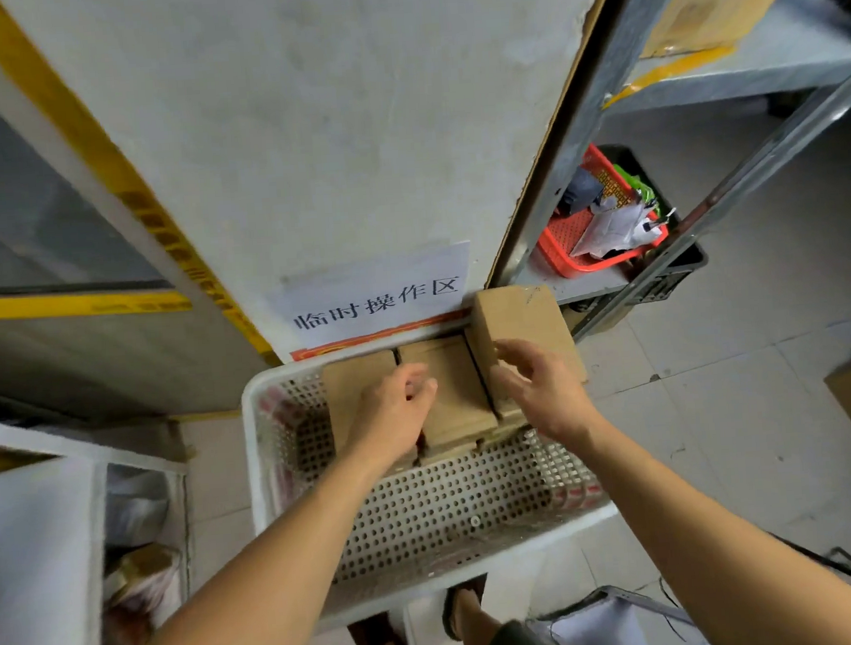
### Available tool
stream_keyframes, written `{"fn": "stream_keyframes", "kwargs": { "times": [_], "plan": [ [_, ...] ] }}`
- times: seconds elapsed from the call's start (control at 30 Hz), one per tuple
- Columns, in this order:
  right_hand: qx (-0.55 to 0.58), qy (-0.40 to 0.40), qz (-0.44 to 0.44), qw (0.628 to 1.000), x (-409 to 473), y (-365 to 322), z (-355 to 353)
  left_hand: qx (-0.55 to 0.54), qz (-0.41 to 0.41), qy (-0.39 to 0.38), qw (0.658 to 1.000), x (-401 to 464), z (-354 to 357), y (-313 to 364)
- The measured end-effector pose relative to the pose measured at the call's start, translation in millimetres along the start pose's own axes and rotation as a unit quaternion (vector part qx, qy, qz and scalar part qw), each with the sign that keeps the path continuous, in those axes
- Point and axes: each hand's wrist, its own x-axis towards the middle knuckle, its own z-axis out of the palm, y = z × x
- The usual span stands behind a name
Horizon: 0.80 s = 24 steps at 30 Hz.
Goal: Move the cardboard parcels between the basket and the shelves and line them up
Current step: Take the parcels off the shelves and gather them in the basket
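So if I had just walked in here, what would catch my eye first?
Probably the white perforated basket in the middle, with brown cardboard parcels lined up at its far end and one raised parcel at the right of the row. Both bare hands are over them: the left hand above the row, the right hand at the raised parcel. Behind, a paper sign with Chinese characters hangs on the white pillar, and a red basket of oddments sits on the low shelf to the right.
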Motion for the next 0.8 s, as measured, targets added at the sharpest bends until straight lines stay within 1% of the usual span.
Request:
{"fn": "stream_keyframes", "kwargs": {
  "times": [0.13,0.23,0.33,0.43,0.57,0.63,0.73,0.8],
  "plan": [
    [-0.021,-0.062,-0.044,0.997,-24,-60,36,0.01,0.011,0.048,0.999,-43,-58,-21],
    [-0.071,-0.075,-0.106,0.989,-40,-105,67,0.014,0.011,0.113,0.993,-78,-105,-42],
    [-0.091,-0.105,-0.171,0.975,-50,-151,96,0.025,-0.014,0.186,0.982,-116,-148,-61],
    [-0.112,-0.151,-0.237,0.953,-61,-197,124,0.031,-0.051,0.264,0.963,-160,-186,-79],
    [-0.108,-0.206,-0.327,0.916,-84,-255,157,0.03,-0.108,0.347,0.931,-225,-222,-97],
    [-0.099,-0.242,-0.362,0.895,-101,-280,173,0.023,-0.139,0.4,0.906,-262,-232,-101],
    [-0.074,-0.301,-0.403,0.861,-136,-315,197,0.022,-0.182,0.48,0.858,-323,-239,-105],
    [-0.066,-0.327,-0.438,0.835,-162,-334,214,0.015,-0.212,0.51,0.834,-365,-241,-107]
  ]
}}
